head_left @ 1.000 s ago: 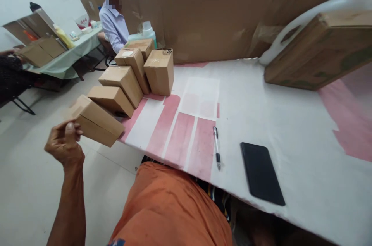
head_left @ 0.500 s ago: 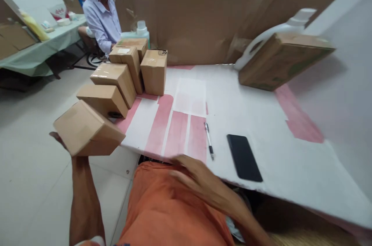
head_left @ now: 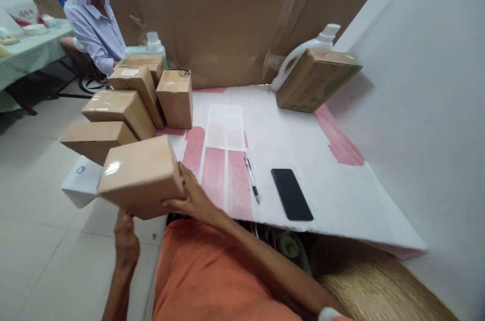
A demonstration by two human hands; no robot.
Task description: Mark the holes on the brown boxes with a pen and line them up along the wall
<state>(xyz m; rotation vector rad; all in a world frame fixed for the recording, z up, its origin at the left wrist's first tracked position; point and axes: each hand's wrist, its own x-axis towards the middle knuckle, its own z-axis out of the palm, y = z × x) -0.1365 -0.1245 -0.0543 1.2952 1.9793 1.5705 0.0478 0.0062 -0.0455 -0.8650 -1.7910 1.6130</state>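
Table and cardboard boxes, seen from the wearer's head. The cloth-covered table (head_left: 273,146) spans the view, backed by a cardboard partition (head_left: 223,33). At its far right, a leaning carton (head_left: 316,81) tilts against a white jug (head_left: 312,44), which is capped. The held carton (head_left: 140,179) is raised at the table's near left corner, overlapping the nearest of five standing cartons (head_left: 175,101) in view; contact between the two cannot be told. The cartons' contents are not visible. Behind the group stands a blue-green bottle (head_left: 159,50) with a pale cap. The right hand (head_left: 191,197) clasps the held carton's right end, thumb and fingers spread apart. The left hand (head_left: 127,240) meets its lower edge from below; the fingers are largely hidden, so their closure cannot be told. Smaller items: a translucent sheet (head_left: 226,126), a black phone (head_left: 291,193) and a pen (head_left: 252,179), all lying flat.
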